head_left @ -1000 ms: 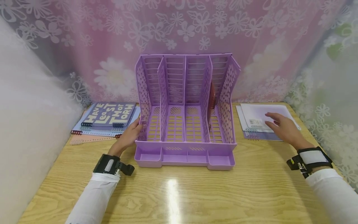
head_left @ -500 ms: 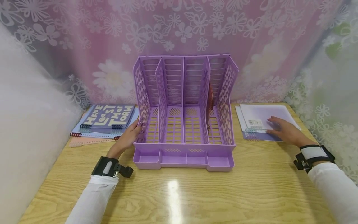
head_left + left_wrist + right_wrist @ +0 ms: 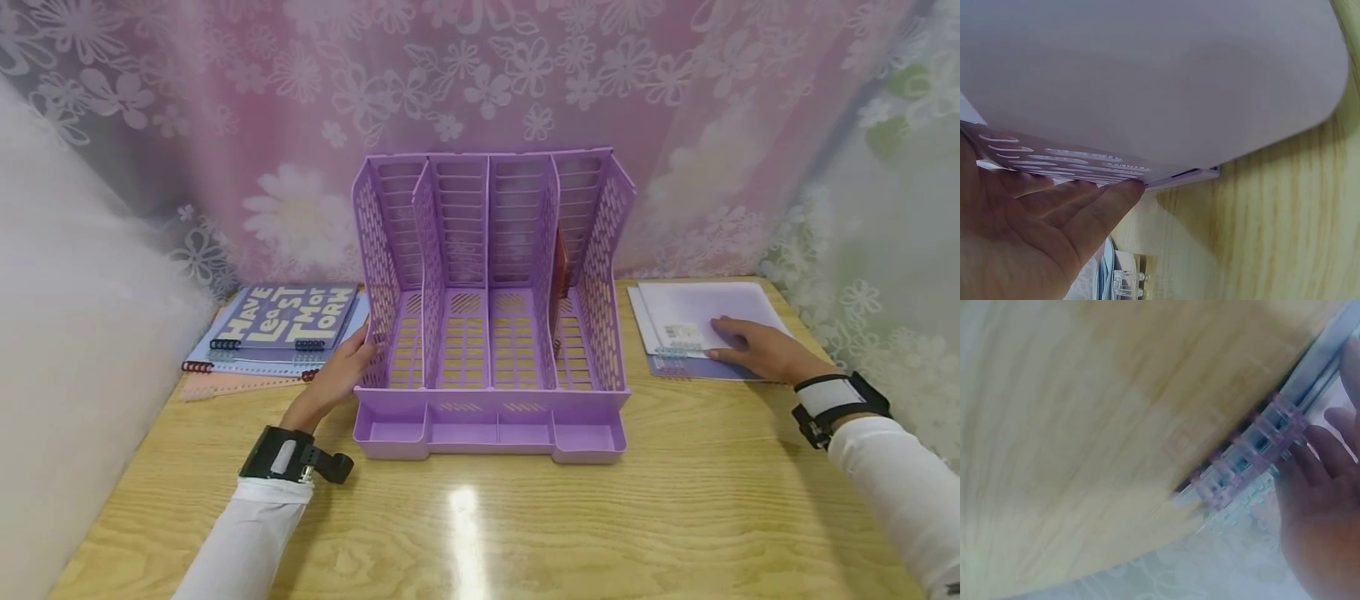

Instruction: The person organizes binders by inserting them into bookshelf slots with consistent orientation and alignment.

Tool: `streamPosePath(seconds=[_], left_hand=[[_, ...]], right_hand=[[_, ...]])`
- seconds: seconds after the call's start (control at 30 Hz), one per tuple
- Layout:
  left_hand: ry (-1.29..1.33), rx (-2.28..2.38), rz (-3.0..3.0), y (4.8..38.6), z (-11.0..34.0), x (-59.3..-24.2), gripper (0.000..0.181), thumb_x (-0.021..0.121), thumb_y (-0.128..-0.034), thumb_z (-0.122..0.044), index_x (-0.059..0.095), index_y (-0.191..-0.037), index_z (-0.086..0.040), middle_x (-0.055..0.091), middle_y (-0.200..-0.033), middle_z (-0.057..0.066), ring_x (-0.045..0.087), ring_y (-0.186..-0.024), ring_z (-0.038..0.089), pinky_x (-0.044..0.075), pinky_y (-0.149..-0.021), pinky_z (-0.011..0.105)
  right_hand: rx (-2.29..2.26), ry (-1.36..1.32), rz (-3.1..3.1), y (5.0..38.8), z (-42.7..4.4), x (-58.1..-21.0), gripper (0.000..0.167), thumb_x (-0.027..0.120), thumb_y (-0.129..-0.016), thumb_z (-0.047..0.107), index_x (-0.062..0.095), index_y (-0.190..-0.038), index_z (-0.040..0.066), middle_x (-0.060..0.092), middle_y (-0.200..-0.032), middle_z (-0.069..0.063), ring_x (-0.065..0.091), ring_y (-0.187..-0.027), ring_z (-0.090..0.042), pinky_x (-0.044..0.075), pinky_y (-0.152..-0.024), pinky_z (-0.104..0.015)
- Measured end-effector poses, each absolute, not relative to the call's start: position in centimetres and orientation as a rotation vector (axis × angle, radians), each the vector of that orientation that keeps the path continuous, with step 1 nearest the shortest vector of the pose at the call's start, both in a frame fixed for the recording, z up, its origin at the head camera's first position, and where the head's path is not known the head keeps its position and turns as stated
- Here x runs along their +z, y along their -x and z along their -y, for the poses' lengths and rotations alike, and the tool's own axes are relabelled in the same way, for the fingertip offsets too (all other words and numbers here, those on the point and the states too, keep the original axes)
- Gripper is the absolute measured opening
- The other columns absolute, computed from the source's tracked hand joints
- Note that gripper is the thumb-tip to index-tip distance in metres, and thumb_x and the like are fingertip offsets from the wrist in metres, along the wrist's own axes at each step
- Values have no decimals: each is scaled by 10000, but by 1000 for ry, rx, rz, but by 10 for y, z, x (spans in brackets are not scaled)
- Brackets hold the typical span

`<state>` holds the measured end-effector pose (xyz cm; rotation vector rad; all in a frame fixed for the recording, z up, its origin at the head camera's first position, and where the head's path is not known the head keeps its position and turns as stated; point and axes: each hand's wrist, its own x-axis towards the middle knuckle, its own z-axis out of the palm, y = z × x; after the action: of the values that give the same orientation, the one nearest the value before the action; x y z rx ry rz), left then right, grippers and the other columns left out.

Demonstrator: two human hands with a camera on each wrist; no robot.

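Observation:
A purple desk file organizer (image 3: 491, 403) stands mid-table, with upright compartments and small trays in front. My left hand (image 3: 339, 375) rests against its left outer side; in the left wrist view, fairly straight fingers touch the slotted wall (image 3: 1072, 159). A reddish-brown notebook (image 3: 559, 279) stands in the rightmost compartment, leaning on the divider. My right hand (image 3: 765, 350) touches the right-hand pile, fingers over a white-covered notebook (image 3: 697, 304) and thumb near its front edge. A purple-blue notebook (image 3: 720, 367) lies underneath. In the right wrist view, loosely bent fingers lie beside clear pinkish binding rings (image 3: 1241, 456).
Left of the organizer lies a stack of spiral notebooks, topped by a dark blue lettered notebook (image 3: 288, 317) over light blue and peach ones (image 3: 240, 383). A floral curtain (image 3: 450, 75) hangs behind the wooden table (image 3: 555, 525).
My right hand has come down from above the right-hand pile onto the white notebook, its fingers drawing closer together. My left hand keeps its place at the organizer's side.

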<state>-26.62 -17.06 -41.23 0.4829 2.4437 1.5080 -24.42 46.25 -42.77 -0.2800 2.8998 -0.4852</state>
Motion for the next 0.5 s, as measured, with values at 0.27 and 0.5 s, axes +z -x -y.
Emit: streamPosePath(seconds=[0.27, 0.5], left_hand=[[-459, 1482, -2467, 264, 173, -410, 539, 259, -1051, -223, 80, -1542, -92, 227, -1519, 242, 275, -1348, 412, 215, -1086, 565], [-459, 1465, -2471, 264, 171, -412, 543, 250, -1046, -213, 71, -1538, -67, 215, -1523, 243, 255, -1357, 412, 207, -1088, 570]], right_hand=[[-106, 545, -3018, 243, -457, -431, 564, 574, -966, 296, 478, -1314, -137, 453, -1308, -354, 431, -1199, -496, 388, -944, -583], [138, 716, -3070, 239, -453, -430, 399, 602, -918, 79, 514, -1220, -167, 539, -1152, -395, 550, -1041, -501, 471, -834, -557]])
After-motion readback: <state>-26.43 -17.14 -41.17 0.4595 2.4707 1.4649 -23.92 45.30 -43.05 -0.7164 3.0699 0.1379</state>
